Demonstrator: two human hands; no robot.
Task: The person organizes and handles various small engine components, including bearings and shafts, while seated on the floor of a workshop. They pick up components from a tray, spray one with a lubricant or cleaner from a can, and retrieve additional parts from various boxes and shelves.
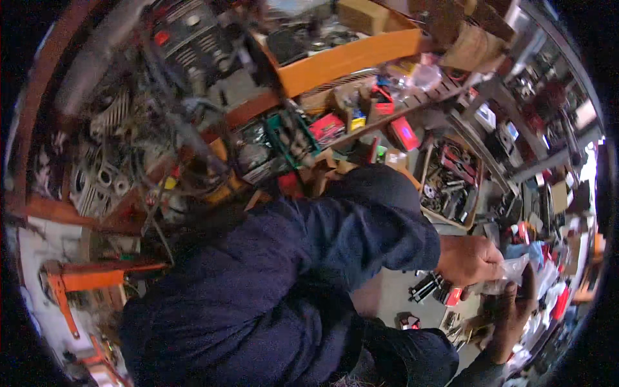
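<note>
My left hand (pixel 467 259) reaches out to the right from a dark blue sleeve, its fingers closed on the edge of a small clear plastic bag (pixel 514 267). Rising from the lower right, my right hand (pixel 514 313) grips the same bag from the other side between thumb and fingers. What the bag contains, if anything, is too blurred to tell. Below the hands lie a red-and-white box (pixel 452 296) and some dark metal parts (pixel 424 287) on the floor.
A wooden tray of tools and metal parts (pixel 478 169) lies beyond my arm. Shelves hold an orange-sided box (pixel 351 61), a green bin (pixel 291 140) and red boxes (pixel 403 133). Metal parts (pixel 103 177) are heaped at left, above an orange metal frame (pixel 90 278).
</note>
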